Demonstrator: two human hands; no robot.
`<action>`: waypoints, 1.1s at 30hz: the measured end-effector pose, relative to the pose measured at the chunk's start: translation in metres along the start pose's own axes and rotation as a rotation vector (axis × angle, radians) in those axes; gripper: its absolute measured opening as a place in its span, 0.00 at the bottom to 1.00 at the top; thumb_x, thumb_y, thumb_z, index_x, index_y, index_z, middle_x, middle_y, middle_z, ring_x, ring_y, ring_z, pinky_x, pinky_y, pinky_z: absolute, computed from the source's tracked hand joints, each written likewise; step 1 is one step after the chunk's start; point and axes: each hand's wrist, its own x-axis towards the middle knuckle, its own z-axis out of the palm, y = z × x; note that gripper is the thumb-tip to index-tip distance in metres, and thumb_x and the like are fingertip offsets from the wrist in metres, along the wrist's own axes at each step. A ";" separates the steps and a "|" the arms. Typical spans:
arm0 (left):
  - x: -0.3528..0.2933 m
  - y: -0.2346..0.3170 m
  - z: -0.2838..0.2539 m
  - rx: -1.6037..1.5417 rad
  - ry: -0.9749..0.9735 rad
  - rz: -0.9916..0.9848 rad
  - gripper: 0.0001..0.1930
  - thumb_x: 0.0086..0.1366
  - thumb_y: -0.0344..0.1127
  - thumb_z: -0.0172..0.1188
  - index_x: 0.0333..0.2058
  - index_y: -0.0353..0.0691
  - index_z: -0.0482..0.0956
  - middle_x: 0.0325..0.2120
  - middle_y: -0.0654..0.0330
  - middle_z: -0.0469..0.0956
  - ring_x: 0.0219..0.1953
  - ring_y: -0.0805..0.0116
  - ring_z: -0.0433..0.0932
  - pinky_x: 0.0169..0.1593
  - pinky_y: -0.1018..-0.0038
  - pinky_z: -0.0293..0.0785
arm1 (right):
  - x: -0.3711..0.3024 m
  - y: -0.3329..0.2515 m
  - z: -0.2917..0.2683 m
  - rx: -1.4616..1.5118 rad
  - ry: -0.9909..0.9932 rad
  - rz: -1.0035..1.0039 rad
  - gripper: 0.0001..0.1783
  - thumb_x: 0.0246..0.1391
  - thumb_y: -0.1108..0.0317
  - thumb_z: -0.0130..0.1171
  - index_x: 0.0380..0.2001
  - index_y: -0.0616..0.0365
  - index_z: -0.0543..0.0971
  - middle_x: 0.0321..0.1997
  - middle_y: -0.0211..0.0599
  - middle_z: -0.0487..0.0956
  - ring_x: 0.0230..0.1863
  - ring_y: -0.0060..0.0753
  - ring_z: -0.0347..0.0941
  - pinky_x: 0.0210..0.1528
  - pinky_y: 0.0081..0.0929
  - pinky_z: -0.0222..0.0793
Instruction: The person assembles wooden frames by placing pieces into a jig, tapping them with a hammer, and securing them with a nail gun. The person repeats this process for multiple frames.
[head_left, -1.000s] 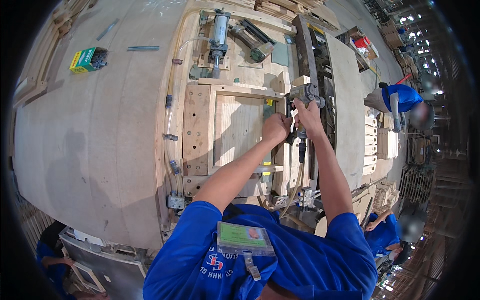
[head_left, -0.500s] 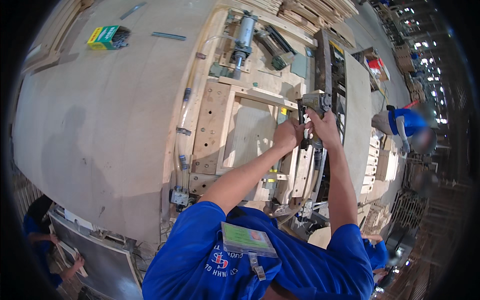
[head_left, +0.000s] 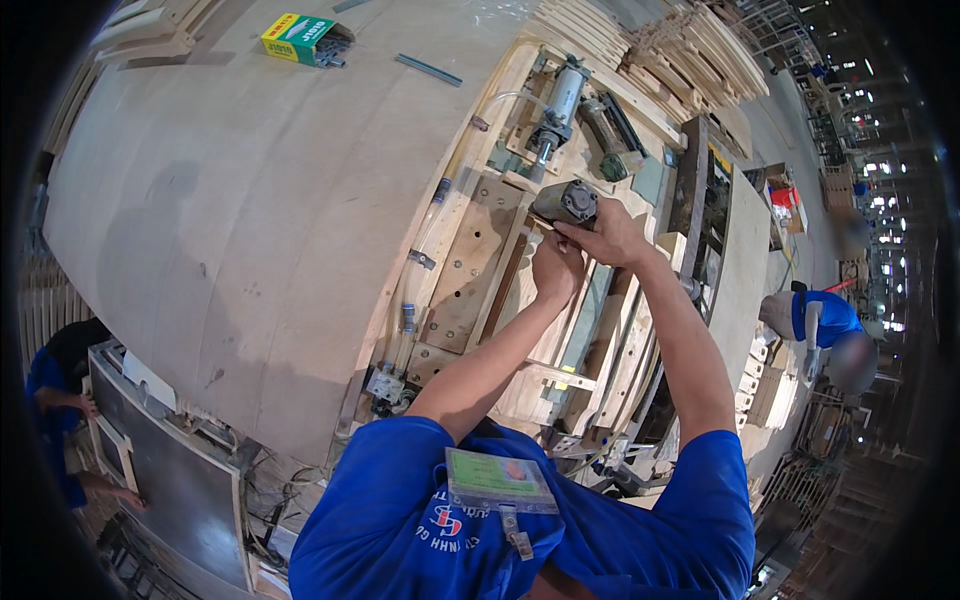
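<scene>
Tool: a dark grey metal power tool with a round head (head_left: 566, 202) is held over the pale wooden jig frame (head_left: 470, 270), just above the picture's centre.
Right hand: the right hand (head_left: 607, 236) is closed over the tool from 4 o'clock, fingers wrapped on its body.
Left hand: the left hand (head_left: 556, 266) is curled shut at 6 o'clock of the tool, pinching something too small to be told.
Jig: a silver pneumatic cylinder (head_left: 558, 108) is mounted at 12 o'clock of the tool.
Table: the broad plywood table top (head_left: 230, 220) is spread at 9 o'clock.
Box: a green and yellow cardboard box (head_left: 298, 38) is set at 10 o'clock, well apart.
Stack: stacked pale wooden slats (head_left: 690, 60) are piled at 1 o'clock.
</scene>
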 end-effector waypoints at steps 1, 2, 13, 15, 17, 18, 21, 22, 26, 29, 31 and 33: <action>0.004 -0.004 0.001 -0.010 0.008 -0.003 0.13 0.72 0.37 0.55 0.45 0.34 0.83 0.40 0.37 0.86 0.47 0.35 0.84 0.48 0.51 0.78 | 0.004 0.000 0.002 0.006 -0.005 -0.020 0.20 0.59 0.63 0.73 0.50 0.64 0.83 0.43 0.51 0.87 0.42 0.46 0.82 0.51 0.39 0.77; 0.009 -0.007 0.002 -0.019 0.016 -0.005 0.14 0.72 0.40 0.57 0.43 0.34 0.83 0.39 0.39 0.86 0.46 0.36 0.84 0.48 0.51 0.78 | 0.008 0.001 0.004 0.003 -0.012 -0.023 0.20 0.60 0.64 0.73 0.51 0.64 0.83 0.43 0.51 0.87 0.43 0.45 0.82 0.52 0.38 0.77; 0.012 -0.011 0.000 -0.083 0.011 0.042 0.14 0.72 0.42 0.61 0.43 0.36 0.86 0.40 0.42 0.87 0.46 0.40 0.86 0.49 0.53 0.80 | 0.025 0.014 0.001 -0.102 -0.183 0.119 0.26 0.59 0.64 0.72 0.58 0.60 0.77 0.48 0.53 0.87 0.50 0.53 0.83 0.57 0.42 0.76; 0.013 -0.009 -0.004 -0.069 -0.015 0.016 0.15 0.73 0.43 0.60 0.42 0.36 0.86 0.40 0.42 0.87 0.46 0.39 0.86 0.49 0.53 0.79 | 0.025 0.010 0.004 -0.119 -0.114 0.096 0.27 0.59 0.63 0.72 0.58 0.60 0.77 0.48 0.53 0.87 0.50 0.54 0.83 0.57 0.42 0.76; 0.013 -0.004 -0.007 -0.040 -0.038 -0.004 0.15 0.73 0.42 0.59 0.43 0.34 0.86 0.40 0.40 0.87 0.47 0.38 0.85 0.48 0.52 0.79 | 0.020 0.009 0.006 -0.099 -0.073 0.079 0.28 0.59 0.61 0.73 0.59 0.59 0.76 0.47 0.54 0.87 0.50 0.56 0.83 0.57 0.43 0.76; 0.009 -0.001 -0.007 -0.017 -0.047 -0.016 0.15 0.73 0.40 0.57 0.43 0.33 0.85 0.40 0.37 0.86 0.47 0.37 0.85 0.48 0.51 0.79 | 0.015 0.008 0.006 -0.070 -0.070 0.076 0.29 0.59 0.61 0.73 0.59 0.60 0.76 0.47 0.55 0.87 0.51 0.57 0.83 0.57 0.43 0.76; 0.002 -0.005 -0.012 0.064 -0.022 -0.003 0.16 0.72 0.40 0.56 0.41 0.30 0.84 0.38 0.34 0.85 0.46 0.34 0.84 0.47 0.49 0.79 | 0.000 -0.006 0.010 -0.111 -0.047 0.120 0.32 0.58 0.60 0.74 0.61 0.60 0.74 0.47 0.57 0.86 0.51 0.61 0.84 0.55 0.44 0.77; -0.010 -0.008 -0.011 0.051 -0.049 -0.002 0.15 0.72 0.38 0.55 0.41 0.30 0.84 0.36 0.35 0.85 0.45 0.35 0.85 0.46 0.50 0.79 | -0.013 -0.004 0.010 -0.105 -0.034 0.134 0.32 0.58 0.60 0.74 0.61 0.61 0.74 0.47 0.58 0.86 0.51 0.61 0.84 0.54 0.44 0.78; -0.059 -0.036 -0.021 0.024 -0.125 -0.024 0.12 0.71 0.31 0.54 0.41 0.30 0.84 0.31 0.42 0.87 0.37 0.49 0.88 0.41 0.56 0.80 | -0.058 -0.029 0.020 -0.036 -0.126 0.123 0.31 0.59 0.63 0.74 0.61 0.61 0.73 0.46 0.56 0.86 0.49 0.59 0.85 0.51 0.43 0.79; -0.104 -0.050 -0.050 -0.150 -0.361 -0.221 0.10 0.70 0.26 0.53 0.40 0.30 0.84 0.27 0.51 0.86 0.31 0.64 0.87 0.34 0.63 0.79 | -0.094 -0.044 0.041 0.042 -0.228 0.099 0.29 0.59 0.65 0.74 0.60 0.59 0.74 0.46 0.52 0.86 0.47 0.51 0.85 0.51 0.42 0.79; -0.131 -0.055 -0.069 -0.271 -0.395 -0.346 0.11 0.71 0.25 0.51 0.41 0.28 0.83 0.29 0.53 0.86 0.30 0.68 0.86 0.30 0.67 0.78 | -0.112 -0.051 0.058 0.072 -0.275 0.060 0.28 0.59 0.65 0.75 0.59 0.58 0.75 0.47 0.50 0.87 0.46 0.48 0.85 0.51 0.41 0.79; -0.151 -0.078 -0.078 -0.380 -0.359 -0.393 0.12 0.71 0.29 0.55 0.42 0.25 0.83 0.31 0.48 0.87 0.32 0.61 0.89 0.35 0.62 0.81 | -0.119 -0.067 0.073 0.148 -0.313 0.046 0.27 0.60 0.66 0.74 0.58 0.58 0.75 0.46 0.49 0.87 0.46 0.46 0.85 0.52 0.40 0.78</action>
